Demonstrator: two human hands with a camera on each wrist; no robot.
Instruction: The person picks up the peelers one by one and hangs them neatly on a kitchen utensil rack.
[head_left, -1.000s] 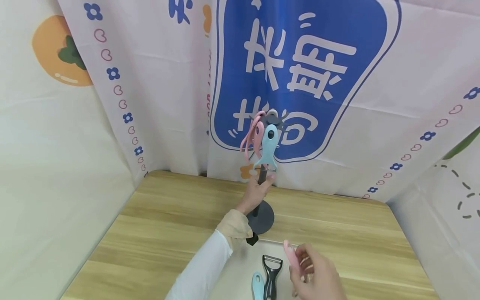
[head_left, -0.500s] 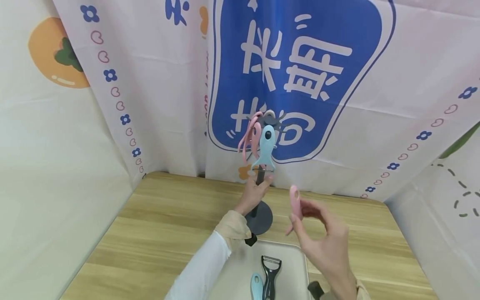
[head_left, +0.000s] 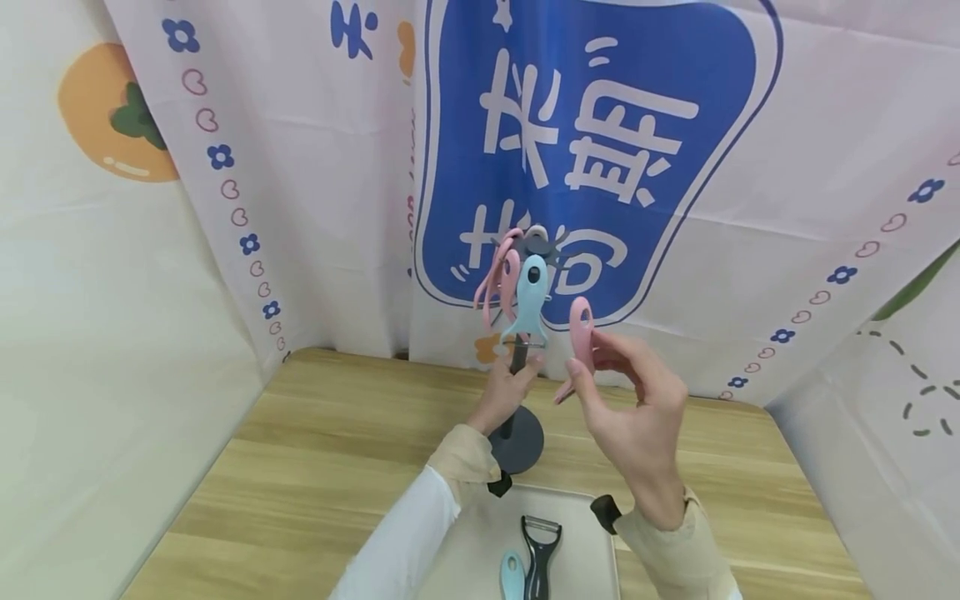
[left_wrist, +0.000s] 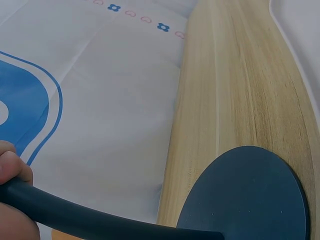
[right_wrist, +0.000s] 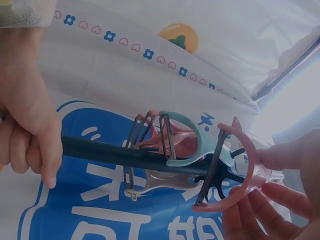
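My left hand grips the post of a dark grey hook stand; the left wrist view shows the post running to its round base. From the stand's top hang a light-blue peeler, pink peelers and, in the right wrist view, a greyish peeler. Just right of them, my right hand pinches another pink peeler by its handle, thumb against fingers. Its handle hole points up and its blade end down. In the right wrist view this peeler overlaps the stand's hooks; contact cannot be judged.
A pale tray lies on the wooden table in front of the stand, cut off by the frame's lower edge. It holds a black peeler and a light-blue handled tool. A printed curtain hangs close behind.
My right hand has lifted the pink peeler from over the tray, up and away, to beside the hanging peelers. The left hand keeps its grip on the post.
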